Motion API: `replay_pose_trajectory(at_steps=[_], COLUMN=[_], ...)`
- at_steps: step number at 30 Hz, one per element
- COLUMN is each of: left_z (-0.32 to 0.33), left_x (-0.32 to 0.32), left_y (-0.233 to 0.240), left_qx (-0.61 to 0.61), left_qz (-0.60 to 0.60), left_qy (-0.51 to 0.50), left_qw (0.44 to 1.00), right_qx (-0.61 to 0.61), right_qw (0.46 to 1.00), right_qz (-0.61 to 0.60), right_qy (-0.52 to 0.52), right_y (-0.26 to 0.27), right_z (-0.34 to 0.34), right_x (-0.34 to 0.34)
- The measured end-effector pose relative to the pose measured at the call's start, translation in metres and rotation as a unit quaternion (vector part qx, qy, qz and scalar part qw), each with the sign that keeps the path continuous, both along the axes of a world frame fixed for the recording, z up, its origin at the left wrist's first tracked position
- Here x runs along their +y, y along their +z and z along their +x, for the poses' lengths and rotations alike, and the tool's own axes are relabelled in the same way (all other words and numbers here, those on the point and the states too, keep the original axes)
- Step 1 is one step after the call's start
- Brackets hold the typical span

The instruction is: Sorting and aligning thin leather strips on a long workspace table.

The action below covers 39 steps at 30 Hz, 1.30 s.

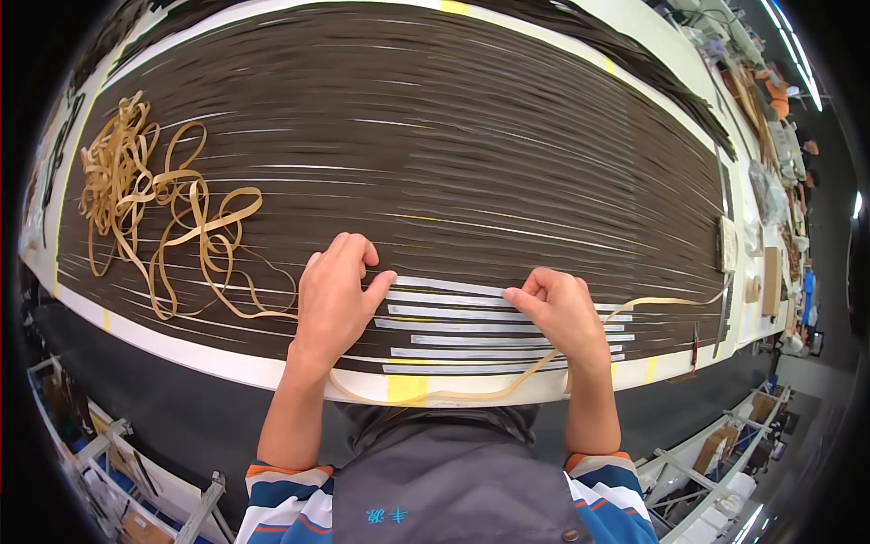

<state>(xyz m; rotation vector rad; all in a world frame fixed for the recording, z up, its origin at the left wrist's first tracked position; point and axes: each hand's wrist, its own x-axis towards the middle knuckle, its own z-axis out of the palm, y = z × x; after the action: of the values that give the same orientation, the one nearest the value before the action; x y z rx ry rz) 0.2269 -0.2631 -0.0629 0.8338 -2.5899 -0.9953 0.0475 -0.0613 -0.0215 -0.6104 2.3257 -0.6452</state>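
My left hand (336, 292) is over the dark strips (476, 183), its index finger curled and apart from the thumb. The thumb tip meets the left end of a narrow white strip (448, 284); whether it grips or presses there is unclear. My right hand (561, 313) has its thumb and bent fingers closed at the right part of that strip. Several more white strips (503, 328) lie in rows nearer me. A cream ribbon (476, 393) runs past both wrists along the table's near edge, partly hidden by my right hand.
A tangled heap of cream ribbon (122, 163) lies on the left. The white table edge (204, 360) carries yellow tape patches. Red-handled snips or a similar tool (694, 347) rest at the right. Beyond are a cardboard box (771, 280) and a person in orange (776, 95).
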Motion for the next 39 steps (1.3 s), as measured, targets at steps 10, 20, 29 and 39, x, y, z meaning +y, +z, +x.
replay_pose_trajectory(at_steps=[10, 20, 29, 39], left_z=[0.000, 0.000, 0.000, 0.000], left_x=[0.000, 0.000, 0.000, 0.000], left_y=[0.002, 0.002, 0.001, 0.001], left_qx=[0.004, -0.005, -0.005, 0.014], left_qz=[-0.004, 0.012, 0.013, -0.001], left_qy=[-0.004, 0.003, 0.005, -0.004], left_qw=[1.000, 1.000, 1.000, 1.000], right_qx=[0.015, 0.039, 0.047, 0.124], right_qw=[1.000, 0.998, 0.995, 0.987], right_qz=[0.019, 0.036, 0.078, 0.096], right_qy=[0.014, 0.027, 0.047, 0.044], right_y=[-0.003, -0.005, 0.001, 0.000], right_z=[-0.001, 0.000, 0.001, 0.007], right_x=[-0.002, -0.004, -0.010, -0.009])
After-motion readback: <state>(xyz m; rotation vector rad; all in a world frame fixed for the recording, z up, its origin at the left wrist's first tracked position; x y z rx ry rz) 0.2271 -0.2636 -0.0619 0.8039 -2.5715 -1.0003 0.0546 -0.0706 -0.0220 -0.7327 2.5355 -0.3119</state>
